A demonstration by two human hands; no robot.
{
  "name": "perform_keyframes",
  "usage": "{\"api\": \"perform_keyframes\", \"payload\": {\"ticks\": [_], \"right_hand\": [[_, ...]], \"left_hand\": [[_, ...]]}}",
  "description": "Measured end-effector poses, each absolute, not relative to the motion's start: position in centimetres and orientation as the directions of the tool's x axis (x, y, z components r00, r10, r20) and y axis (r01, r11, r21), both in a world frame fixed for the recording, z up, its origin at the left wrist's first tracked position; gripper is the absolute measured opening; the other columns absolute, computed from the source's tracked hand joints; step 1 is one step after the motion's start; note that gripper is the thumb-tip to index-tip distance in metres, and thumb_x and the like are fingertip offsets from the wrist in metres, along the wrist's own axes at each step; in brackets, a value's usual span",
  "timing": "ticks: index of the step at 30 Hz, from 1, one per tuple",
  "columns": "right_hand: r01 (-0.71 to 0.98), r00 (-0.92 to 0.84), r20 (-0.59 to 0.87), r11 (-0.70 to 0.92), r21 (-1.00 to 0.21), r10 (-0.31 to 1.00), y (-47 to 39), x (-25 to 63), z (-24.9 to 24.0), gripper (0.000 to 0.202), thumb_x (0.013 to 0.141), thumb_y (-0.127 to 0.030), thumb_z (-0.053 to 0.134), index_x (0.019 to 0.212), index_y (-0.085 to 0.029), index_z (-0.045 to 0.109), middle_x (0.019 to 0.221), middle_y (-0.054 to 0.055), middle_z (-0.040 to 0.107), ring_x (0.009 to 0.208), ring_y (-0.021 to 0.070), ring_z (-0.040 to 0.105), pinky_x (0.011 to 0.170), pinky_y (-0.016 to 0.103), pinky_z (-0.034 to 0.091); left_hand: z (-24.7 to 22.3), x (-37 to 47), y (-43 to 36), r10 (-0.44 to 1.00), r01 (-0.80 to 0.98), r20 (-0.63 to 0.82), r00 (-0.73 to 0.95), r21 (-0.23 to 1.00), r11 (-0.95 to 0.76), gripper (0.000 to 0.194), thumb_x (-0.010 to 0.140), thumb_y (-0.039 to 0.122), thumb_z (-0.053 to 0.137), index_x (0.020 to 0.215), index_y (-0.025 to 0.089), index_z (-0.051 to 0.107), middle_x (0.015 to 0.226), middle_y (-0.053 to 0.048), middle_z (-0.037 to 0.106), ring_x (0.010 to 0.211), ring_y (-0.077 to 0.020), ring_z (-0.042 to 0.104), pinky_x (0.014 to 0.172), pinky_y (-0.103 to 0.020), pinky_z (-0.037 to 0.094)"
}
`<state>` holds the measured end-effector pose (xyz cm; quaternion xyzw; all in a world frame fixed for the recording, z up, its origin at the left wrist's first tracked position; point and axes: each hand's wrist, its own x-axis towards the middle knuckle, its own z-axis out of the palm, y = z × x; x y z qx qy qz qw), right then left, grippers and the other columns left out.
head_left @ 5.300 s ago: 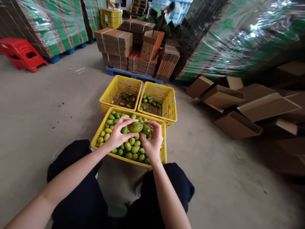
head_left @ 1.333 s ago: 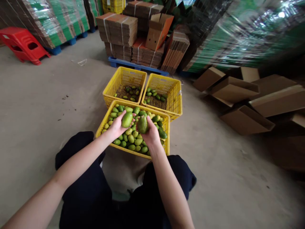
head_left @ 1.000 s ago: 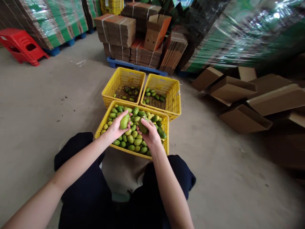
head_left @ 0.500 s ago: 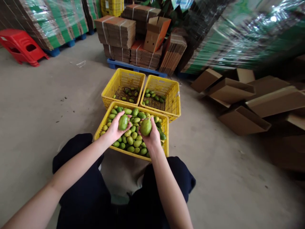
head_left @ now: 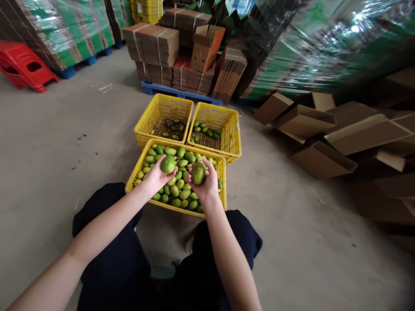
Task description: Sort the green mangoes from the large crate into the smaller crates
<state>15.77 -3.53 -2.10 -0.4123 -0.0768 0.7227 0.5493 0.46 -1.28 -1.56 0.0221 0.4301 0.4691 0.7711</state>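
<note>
Over the front crate (head_left: 223, 183) full of green fruit (head_left: 175, 190), rear crates (head_left: 231, 137) sparser, my left hand (head_left: 157, 175) grasps a bright fruit (head_left: 167, 164), my right hand (head_left: 209, 185) a darker fruit (head_left: 198, 172), long axis up my feed.

Held fruits (head_left: 198, 173) two, yellow crates (head_left: 229, 129) four, red stool (head_left: 21, 60) one; crated fruits (head_left: 184, 195) beyond count

A grey floor (head_left: 308, 242) ran back to 1 blue pallet (head_left: 182, 93) carrying strapped cardboard bundles (head_left: 152, 43). 1 red stool (head_left: 21, 61) stood at left near green-striped, plastic-wrapped stacks (head_left: 69, 26); open cartons (head_left: 324, 160) lay at right, light glinting off wrapping (head_left: 324, 56) behind.
</note>
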Motion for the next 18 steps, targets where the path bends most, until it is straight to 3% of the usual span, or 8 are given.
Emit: {"api": "perform_keyframes", "payload": {"ticks": [3,7,11,14,18], "right_hand": [[-0.656,-0.061,-0.377,-0.322,-0.683,0.924,-3.7,15.6,-1.8,0.025,0.06,-0.033,0.08,0.066,-0.02,0.06,0.058,-0.003,0.06,0.048,0.0115,0.052,0.04,0.022,0.037],[-0.459,-0.263,-0.136,-0.248,-0.853,0.955,-4.5,15.4,-1.5,0.03,0.057,-0.032,0.087,0.068,-0.02,0.061,0.051,-0.005,0.056,0.042,0.0103,0.046,0.036,0.022,0.032],[-0.457,-0.358,0.024,-0.153,-0.876,0.933,-5.2,15.8,-1.6,0.038,0.061,-0.05,0.087,0.073,-0.019,0.067,0.055,-0.002,0.06,0.042,0.0119,0.051,0.037,0.023,0.038],[-0.435,-0.452,0.061,-0.16,-0.886,0.89,-5.3,16.3,-1.6,0.049,0.061,-0.063,0.082,0.075,-0.017,0.071,0.058,0.0,0.063,0.042,0.0138,0.055,0.039,0.025,0.042],[-0.48,-0.383,0.057,-0.146,-0.865,0.922,-5.3,16.8,-1.2,0.044,0.07,-0.059,0.075,0.076,-0.016,0.072,0.058,0.001,0.062,0.04,0.0128,0.053,0.037,0.024,0.038]], "left_hand": [[-1.4,0.7,-1.1,0.736,-0.735,-0.65,0.189,0.404,0.545,0.024,0.097,0.021,0.043,0.087,0.012,0.063,0.07,-0.005,0.069,0.059,-0.0129,0.067,0.055,-0.022,0.057],[-0.8,0.8,-1.1,0.721,-0.674,-0.646,0.25,0.418,0.609,0.031,0.095,0.025,0.041,0.075,0.013,0.062,0.056,-0.002,0.061,0.041,-0.0098,0.055,0.039,-0.018,0.045],[-0.4,0.7,-1.5,0.811,-0.591,-0.518,0.271,0.576,0.565,0.032,0.089,0.031,0.048,0.063,0.015,0.06,0.049,0.0,0.056,0.035,-0.0091,0.049,0.035,-0.018,0.036],[-0.4,0.6,-2.0,0.871,-0.548,-0.43,0.238,0.681,0.486,0.031,0.082,0.035,0.056,0.057,0.016,0.059,0.044,0.0,0.053,0.034,-0.0096,0.048,0.035,-0.019,0.035],[-0.3,0.5,-2.7,0.934,-0.454,-0.256,0.251,0.82,0.347,0.036,0.079,0.041,0.06,0.053,0.015,0.061,0.041,-0.002,0.053,0.032,-0.0119,0.049,0.036,-0.022,0.036]]}}
